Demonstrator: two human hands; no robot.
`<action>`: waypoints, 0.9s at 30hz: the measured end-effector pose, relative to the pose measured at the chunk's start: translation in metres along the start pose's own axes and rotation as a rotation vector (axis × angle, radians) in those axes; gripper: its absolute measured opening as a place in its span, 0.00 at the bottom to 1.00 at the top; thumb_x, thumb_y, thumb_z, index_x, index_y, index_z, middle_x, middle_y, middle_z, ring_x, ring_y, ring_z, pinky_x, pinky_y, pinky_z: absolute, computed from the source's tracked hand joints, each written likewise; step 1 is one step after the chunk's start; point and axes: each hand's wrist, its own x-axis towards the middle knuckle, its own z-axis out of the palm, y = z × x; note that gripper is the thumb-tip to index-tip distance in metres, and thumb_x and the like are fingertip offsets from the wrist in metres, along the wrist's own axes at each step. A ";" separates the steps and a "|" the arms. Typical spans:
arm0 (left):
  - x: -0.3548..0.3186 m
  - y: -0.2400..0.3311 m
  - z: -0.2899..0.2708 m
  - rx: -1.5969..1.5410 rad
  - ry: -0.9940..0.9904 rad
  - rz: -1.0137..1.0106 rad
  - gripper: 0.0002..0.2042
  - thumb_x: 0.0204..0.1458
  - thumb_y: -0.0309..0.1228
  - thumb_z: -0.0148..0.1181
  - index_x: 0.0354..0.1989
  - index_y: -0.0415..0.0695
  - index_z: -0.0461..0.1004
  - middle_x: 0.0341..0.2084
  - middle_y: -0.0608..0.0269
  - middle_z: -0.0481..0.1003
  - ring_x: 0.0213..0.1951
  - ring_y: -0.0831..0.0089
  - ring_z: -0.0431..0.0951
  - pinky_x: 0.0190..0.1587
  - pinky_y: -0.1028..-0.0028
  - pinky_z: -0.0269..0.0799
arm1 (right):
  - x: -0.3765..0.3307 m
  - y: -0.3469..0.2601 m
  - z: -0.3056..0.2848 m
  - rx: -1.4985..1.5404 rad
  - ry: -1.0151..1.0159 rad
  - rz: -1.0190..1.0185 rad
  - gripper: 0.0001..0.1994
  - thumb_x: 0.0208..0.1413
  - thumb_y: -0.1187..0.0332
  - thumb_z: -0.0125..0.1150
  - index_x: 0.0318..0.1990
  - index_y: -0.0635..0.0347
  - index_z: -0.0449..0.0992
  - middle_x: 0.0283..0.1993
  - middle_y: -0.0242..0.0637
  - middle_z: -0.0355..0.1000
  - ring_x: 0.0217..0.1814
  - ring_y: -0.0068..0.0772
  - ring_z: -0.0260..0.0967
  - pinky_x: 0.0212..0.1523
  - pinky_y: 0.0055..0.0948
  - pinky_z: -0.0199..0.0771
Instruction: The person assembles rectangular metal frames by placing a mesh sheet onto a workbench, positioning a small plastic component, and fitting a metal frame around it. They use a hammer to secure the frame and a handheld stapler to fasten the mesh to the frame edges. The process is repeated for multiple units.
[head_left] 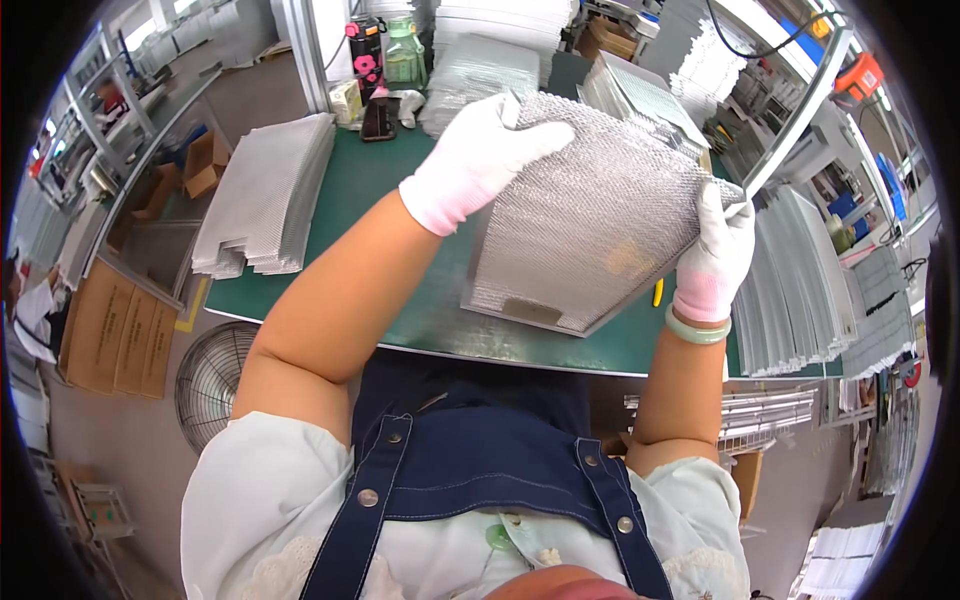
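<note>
A silver metal mesh filter panel (590,215) stands tilted over the green tabletop (400,320), its lower edge close to the surface; I cannot tell if it touches. My left hand (495,150), in a white glove with a pink cuff, grips its upper left corner, thumb over the front face. At the upper right corner, my gloved right hand (715,245) has its fingers closed round the edge. A small brownish rectangle (533,311) shows at the panel's lower edge. Part of a yellow object (658,292) lies beside the panel's right side.
Stacked mesh panels (268,190) lie on the left, with more stacked sheets (795,285) at the right. Behind are bagged panels (482,80), another panel pile (645,100), a phone (380,119), a black bottle (366,55) and a green bottle (404,58). A floor fan (212,385) stands below left.
</note>
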 end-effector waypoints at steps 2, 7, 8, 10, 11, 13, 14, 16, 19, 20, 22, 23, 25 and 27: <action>-0.002 0.002 -0.001 -0.048 0.001 0.013 0.14 0.54 0.34 0.66 0.40 0.36 0.77 0.35 0.66 0.78 0.37 0.81 0.74 0.43 0.78 0.71 | -0.001 0.000 0.005 0.024 0.010 -0.010 0.11 0.61 0.72 0.61 0.50 0.65 0.73 0.44 0.32 0.73 0.45 0.21 0.69 0.53 0.23 0.67; 0.002 -0.006 -0.006 -0.118 0.003 0.073 0.09 0.58 0.31 0.62 0.39 0.38 0.74 0.29 0.73 0.73 0.33 0.85 0.69 0.39 0.79 0.68 | -0.003 -0.006 0.014 0.149 0.000 -0.056 0.19 0.61 0.76 0.60 0.59 0.67 0.69 0.48 0.34 0.72 0.50 0.23 0.68 0.57 0.25 0.65; 0.003 -0.011 -0.006 -0.186 0.070 0.092 0.08 0.58 0.31 0.62 0.38 0.39 0.73 0.27 0.74 0.72 0.32 0.85 0.68 0.37 0.80 0.67 | -0.001 -0.005 0.009 0.151 -0.015 -0.040 0.19 0.61 0.76 0.60 0.59 0.67 0.69 0.48 0.34 0.72 0.50 0.23 0.68 0.58 0.25 0.65; -0.002 -0.009 0.002 -0.313 0.204 0.118 0.08 0.58 0.30 0.61 0.37 0.39 0.71 0.25 0.76 0.68 0.29 0.86 0.65 0.34 0.80 0.64 | 0.000 0.000 -0.002 0.161 -0.038 0.001 0.19 0.60 0.76 0.60 0.58 0.67 0.69 0.48 0.34 0.72 0.51 0.24 0.68 0.58 0.25 0.65; -0.002 -0.010 0.007 -0.249 0.262 0.167 0.08 0.58 0.30 0.62 0.35 0.40 0.71 0.24 0.76 0.67 0.28 0.86 0.64 0.33 0.80 0.63 | 0.001 0.003 -0.008 0.133 -0.043 -0.012 0.18 0.60 0.76 0.60 0.58 0.67 0.70 0.48 0.35 0.72 0.51 0.23 0.68 0.59 0.26 0.65; -0.003 -0.015 0.015 -0.117 0.378 0.258 0.09 0.57 0.31 0.63 0.31 0.41 0.69 0.22 0.77 0.65 0.27 0.86 0.62 0.31 0.80 0.62 | -0.002 -0.001 -0.004 0.112 -0.040 -0.013 0.17 0.61 0.74 0.59 0.56 0.67 0.70 0.48 0.33 0.70 0.48 0.21 0.66 0.55 0.23 0.62; -0.004 -0.015 0.016 -0.037 0.419 0.254 0.10 0.57 0.31 0.63 0.29 0.42 0.68 0.21 0.76 0.64 0.26 0.85 0.61 0.30 0.80 0.61 | -0.004 -0.006 -0.002 0.101 -0.039 -0.015 0.16 0.61 0.73 0.59 0.56 0.67 0.70 0.47 0.33 0.70 0.47 0.20 0.64 0.53 0.21 0.61; -0.008 -0.015 0.019 0.119 0.496 0.233 0.13 0.57 0.31 0.64 0.25 0.43 0.65 0.19 0.75 0.61 0.25 0.85 0.60 0.29 0.79 0.60 | -0.011 -0.011 -0.001 0.090 -0.019 -0.043 0.16 0.61 0.74 0.59 0.55 0.67 0.71 0.46 0.32 0.69 0.46 0.19 0.64 0.52 0.21 0.61; -0.010 -0.012 0.014 0.104 0.390 0.247 0.12 0.58 0.30 0.62 0.27 0.44 0.65 0.20 0.77 0.60 0.25 0.87 0.57 0.28 0.82 0.58 | -0.021 -0.015 -0.002 0.097 0.035 -0.057 0.15 0.60 0.75 0.60 0.54 0.67 0.71 0.45 0.30 0.69 0.45 0.18 0.64 0.51 0.19 0.61; -0.010 -0.012 0.012 0.099 0.346 0.243 0.10 0.59 0.29 0.62 0.30 0.44 0.67 0.22 0.79 0.61 0.25 0.89 0.57 0.28 0.84 0.57 | -0.022 -0.016 -0.003 0.089 0.026 -0.057 0.15 0.60 0.75 0.59 0.54 0.67 0.71 0.45 0.30 0.69 0.44 0.18 0.63 0.51 0.19 0.61; -0.010 -0.012 0.014 0.138 0.363 0.293 0.15 0.58 0.30 0.62 0.23 0.43 0.62 0.19 0.74 0.57 0.24 0.83 0.56 0.27 0.76 0.59 | -0.024 -0.017 -0.005 0.071 0.010 -0.053 0.14 0.61 0.75 0.59 0.53 0.66 0.71 0.44 0.30 0.69 0.43 0.17 0.63 0.50 0.18 0.62; -0.010 -0.014 0.012 0.153 0.344 0.302 0.15 0.59 0.31 0.61 0.24 0.43 0.62 0.19 0.74 0.57 0.24 0.83 0.56 0.28 0.76 0.59 | -0.024 -0.017 -0.006 0.093 -0.022 -0.036 0.14 0.61 0.75 0.59 0.53 0.65 0.71 0.43 0.28 0.68 0.42 0.16 0.62 0.49 0.18 0.61; -0.008 -0.012 0.003 0.137 0.244 0.263 0.12 0.61 0.32 0.57 0.27 0.42 0.64 0.21 0.73 0.60 0.26 0.83 0.58 0.29 0.77 0.60 | -0.018 -0.015 -0.009 0.139 -0.088 -0.016 0.13 0.61 0.74 0.59 0.52 0.64 0.71 0.40 0.26 0.67 0.40 0.14 0.60 0.45 0.16 0.59; -0.009 -0.016 -0.001 -0.009 0.188 0.223 0.12 0.61 0.33 0.58 0.29 0.42 0.65 0.22 0.73 0.60 0.26 0.83 0.58 0.29 0.77 0.60 | -0.014 -0.015 -0.014 0.203 -0.181 0.039 0.13 0.60 0.73 0.60 0.51 0.63 0.71 0.37 0.23 0.65 0.35 0.12 0.56 0.40 0.15 0.55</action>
